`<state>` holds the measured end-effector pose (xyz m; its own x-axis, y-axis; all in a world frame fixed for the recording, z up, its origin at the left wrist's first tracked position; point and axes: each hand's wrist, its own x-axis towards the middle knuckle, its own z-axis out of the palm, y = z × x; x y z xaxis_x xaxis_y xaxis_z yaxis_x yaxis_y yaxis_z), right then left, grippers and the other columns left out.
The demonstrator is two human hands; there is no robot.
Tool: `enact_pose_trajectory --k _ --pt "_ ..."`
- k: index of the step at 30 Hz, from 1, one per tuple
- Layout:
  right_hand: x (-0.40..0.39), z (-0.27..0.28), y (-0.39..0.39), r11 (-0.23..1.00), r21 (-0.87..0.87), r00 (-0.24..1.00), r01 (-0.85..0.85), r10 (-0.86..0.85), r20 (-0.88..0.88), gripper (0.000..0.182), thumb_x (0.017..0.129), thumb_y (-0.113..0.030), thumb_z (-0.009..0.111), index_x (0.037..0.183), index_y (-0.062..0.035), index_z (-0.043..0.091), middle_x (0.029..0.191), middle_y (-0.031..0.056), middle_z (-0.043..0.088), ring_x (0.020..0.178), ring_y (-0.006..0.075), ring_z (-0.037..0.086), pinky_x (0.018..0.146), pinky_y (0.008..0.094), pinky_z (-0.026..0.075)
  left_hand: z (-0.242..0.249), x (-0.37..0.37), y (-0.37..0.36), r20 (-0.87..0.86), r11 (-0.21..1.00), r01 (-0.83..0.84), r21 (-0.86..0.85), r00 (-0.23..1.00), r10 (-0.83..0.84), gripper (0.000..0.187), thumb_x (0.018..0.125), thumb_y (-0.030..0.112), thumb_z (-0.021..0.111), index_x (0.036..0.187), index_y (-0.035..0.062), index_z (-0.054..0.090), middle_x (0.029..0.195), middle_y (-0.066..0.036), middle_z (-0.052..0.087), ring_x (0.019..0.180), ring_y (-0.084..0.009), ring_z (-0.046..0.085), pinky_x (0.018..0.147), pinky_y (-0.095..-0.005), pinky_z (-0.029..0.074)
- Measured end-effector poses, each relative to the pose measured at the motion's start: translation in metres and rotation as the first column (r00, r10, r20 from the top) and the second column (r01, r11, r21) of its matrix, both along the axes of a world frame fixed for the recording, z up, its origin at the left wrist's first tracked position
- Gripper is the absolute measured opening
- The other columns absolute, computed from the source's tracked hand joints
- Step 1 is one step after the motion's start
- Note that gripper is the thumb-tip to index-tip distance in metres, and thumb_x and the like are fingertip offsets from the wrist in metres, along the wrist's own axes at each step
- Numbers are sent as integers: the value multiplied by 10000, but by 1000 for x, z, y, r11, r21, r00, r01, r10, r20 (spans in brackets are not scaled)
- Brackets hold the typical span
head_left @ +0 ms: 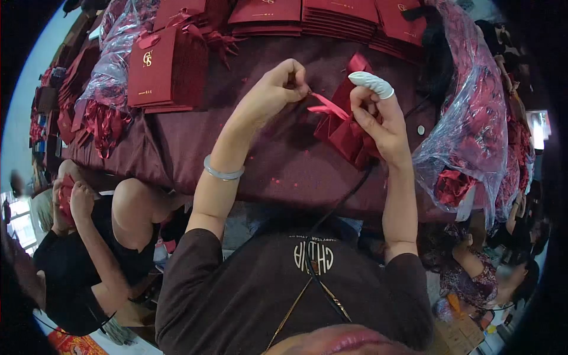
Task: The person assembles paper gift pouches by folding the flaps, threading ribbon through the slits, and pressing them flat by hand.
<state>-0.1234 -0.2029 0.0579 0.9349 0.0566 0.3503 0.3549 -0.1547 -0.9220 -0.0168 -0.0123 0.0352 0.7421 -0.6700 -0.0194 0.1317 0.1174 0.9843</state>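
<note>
My left hand (277,93), with a pale bangle on the wrist, is closed in a pinch on the end of a red ribbon (330,106). The ribbon runs across to a dark red paper bag (345,139) tilted over the table. My right hand (380,121) is closed at the bag's top edge, its fingers curled around the ribbon and the bag's rim. A white ribbed finger cot (371,83) covers one right fingertip. Part of the bag is hidden behind the right hand.
Stacks of flat red bags (266,15) line the far side of the table (195,139). More bags (158,71) stand at the left. Clear plastic sacks of red ribbon bags (473,130) lie at the right. A dark cable (343,198) crosses the near edge. Co-workers sit at both sides.
</note>
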Motion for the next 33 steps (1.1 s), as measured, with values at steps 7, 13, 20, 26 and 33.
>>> enact_pose_trajectory --k 7,13,20,26,33 --pt "3 -10 -5 990 -87 993 115 -112 41 387 841 -5 569 1218 -86 534 876 -19 540 705 79 418 655 211 366 24 -1 12 156 974 34 226 985 -71 145 916 76 503 1016 15 588 831 18 550 749 -58 488 692 -201 408" --pt "3 -8 1 922 -313 973 227 -226 40 474 825 53 549 1273 -80 472 886 -31 500 728 67 379 712 193 350 37 -1 28 298 971 -116 207 953 50 138 905 52 509 1004 -2 589 815 13 546 746 -60 511 700 -194 419" --pt "3 -7 1 976 -186 992 113 -122 -37 494 827 74 534 1295 -64 451 875 -25 488 698 61 384 670 181 368 30 10 30 313 955 -192 227 943 115 114 886 32 546 979 -9 597 797 11 554 756 -60 500 686 -199 413" --pt "4 -10 0 955 -275 990 109 -130 -60 485 842 66 522 1304 -63 447 917 -5 541 728 66 448 665 204 418 11 19 34 522 877 -273 396 853 30 112 868 27 569 972 -2 595 758 2 571 711 -67 494 649 -217 416" --pt "-4 2 -8 875 -415 960 248 -281 -18 256 844 -136 605 1092 -74 608 818 49 586 717 154 547 665 282 449 -11 35 48 794 633 -547 548 579 -186 175 813 79 628 964 -10 618 823 -154 622 769 -261 608 696 -343 477"
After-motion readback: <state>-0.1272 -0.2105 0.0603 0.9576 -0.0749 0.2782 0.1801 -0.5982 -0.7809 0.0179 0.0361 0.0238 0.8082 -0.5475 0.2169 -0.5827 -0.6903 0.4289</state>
